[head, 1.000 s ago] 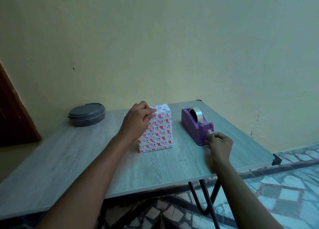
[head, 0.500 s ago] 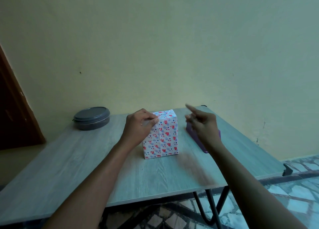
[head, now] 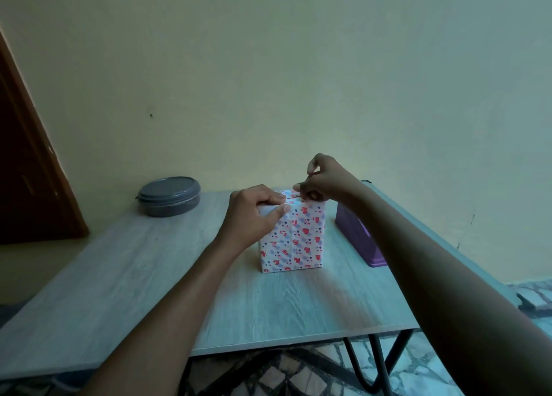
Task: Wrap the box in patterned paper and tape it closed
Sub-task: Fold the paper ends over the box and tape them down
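Room: yellow wall behind, dark door at left, patterned tile floor under the table (head: pixel 125 291).
Head view, surface: grey wood-look top, black hairpin legs at the near right.
Box: one box (head: pixel 294 240), upright mid-table, already covered in heart-print paper; the top seam is not closed yet as far as I can judge.
Left hand: your left hand (head: pixel 254 213) is curled over the box's top left edge, thumb pressing the paper fold against the front face. Clamped on the box.
Right hand: your right hand (head: pixel 324 179) is over the top back edge, thumb and forefinger pinched together. Presumably a tape strip is in that pinch, but it's too thin to see, so I can't confirm.
Dispenser: one purple dispenser (head: pixel 358 237), just right of the box, mostly hidden by your right forearm.
Tub: one grey lidded tub (head: pixel 168 196), far left, well apart from the box.
Step in hand: looks like taping the top seam.
How to do it well: keep the left thumb pressing so the fold stays tight. Lay the strip across the seam, not along it. Land one end first, then smooth toward the other so no bubble or crease forms. Don't lift the left hand until both ends stick.
Count: 1 box, 1 dispenser, 1 tub, 2 hands.
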{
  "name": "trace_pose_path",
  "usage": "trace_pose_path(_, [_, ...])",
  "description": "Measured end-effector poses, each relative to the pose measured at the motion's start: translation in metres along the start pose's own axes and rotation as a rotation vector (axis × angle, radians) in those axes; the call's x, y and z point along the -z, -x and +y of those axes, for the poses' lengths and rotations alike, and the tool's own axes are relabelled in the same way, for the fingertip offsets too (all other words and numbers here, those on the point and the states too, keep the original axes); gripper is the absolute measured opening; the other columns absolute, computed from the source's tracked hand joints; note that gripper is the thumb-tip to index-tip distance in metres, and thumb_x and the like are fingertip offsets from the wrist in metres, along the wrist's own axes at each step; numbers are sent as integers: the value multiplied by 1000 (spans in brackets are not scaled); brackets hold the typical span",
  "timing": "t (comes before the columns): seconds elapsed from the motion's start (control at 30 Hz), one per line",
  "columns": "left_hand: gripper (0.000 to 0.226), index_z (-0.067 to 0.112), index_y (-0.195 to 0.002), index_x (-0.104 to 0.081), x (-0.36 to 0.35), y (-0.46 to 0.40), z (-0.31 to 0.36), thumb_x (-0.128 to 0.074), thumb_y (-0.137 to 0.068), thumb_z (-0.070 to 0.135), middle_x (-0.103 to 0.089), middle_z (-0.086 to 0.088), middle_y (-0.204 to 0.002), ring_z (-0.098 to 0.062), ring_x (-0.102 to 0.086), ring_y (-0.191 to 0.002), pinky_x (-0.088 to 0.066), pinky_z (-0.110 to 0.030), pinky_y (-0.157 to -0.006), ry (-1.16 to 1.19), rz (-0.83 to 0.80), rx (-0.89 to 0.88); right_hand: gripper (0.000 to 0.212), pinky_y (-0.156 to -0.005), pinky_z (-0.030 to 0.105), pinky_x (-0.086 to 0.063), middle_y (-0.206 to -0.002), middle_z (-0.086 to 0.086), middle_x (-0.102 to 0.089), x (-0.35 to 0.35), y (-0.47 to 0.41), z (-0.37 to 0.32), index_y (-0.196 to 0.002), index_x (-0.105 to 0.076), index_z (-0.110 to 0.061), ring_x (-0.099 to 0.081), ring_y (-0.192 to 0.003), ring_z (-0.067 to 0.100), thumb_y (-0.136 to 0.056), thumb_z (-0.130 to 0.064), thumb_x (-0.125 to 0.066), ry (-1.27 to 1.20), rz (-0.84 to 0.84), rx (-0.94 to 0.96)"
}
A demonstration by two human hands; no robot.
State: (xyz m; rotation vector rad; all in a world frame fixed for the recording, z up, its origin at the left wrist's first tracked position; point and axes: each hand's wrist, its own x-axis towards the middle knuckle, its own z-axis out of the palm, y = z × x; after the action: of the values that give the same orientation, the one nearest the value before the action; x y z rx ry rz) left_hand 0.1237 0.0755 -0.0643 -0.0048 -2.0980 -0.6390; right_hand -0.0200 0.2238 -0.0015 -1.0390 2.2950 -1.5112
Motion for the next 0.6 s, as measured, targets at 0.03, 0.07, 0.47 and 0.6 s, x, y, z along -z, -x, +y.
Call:
trace_pose_path(0.03, [16, 12, -90, -83, 0, 0, 0, -88, -79, 21, -79, 6, -93, 3, -72, -87, -56, -16, -83, 1, 1, 1, 44, -42, 22, -43, -66, 15, -63, 1, -1, -1, -96, -39, -13, -51, -39, 11, -86, 1, -80, 4, -11, -8])
trace_pose_path(0.07, [17, 12, -91, -83, 0, 0, -1, -88, -79, 22, -79, 6, -93, 2, -72, -87, -56, -17, -83, -1, -2, 3, 45, -43, 22, -44, -68, 17, -64, 2, -2, -2, -96, -39, -13, -52, -39, 11, -85, 1, -80, 8, -25, -16])
trace_pose_path(0.47, [20, 12, -94, -83, 1, 0, -2, -88, -79, 25, -79, 4, -95, -1, -73, -87, -58, -20, -84, -5, -8, 3, 37, -54, 30, -46, -62, 16, -64, 11, -5, -22, -77, -47, -9, -55, -59, 25, -84, 1, -82, 161, -152, -87])
trace_pose_path(0.6, [20, 11, -93, -83, -1, 1, -3, -88, -80, 24, -79, 4, -96, 0, -72, -88, -57, -19, -83, 3, -2, 5, 40, -48, 26, -43, -57, 15, -57, 12, -1, -19, -65, -45, -9, -54, -55, 25, -81, 9, -77, 124, -83, -88])
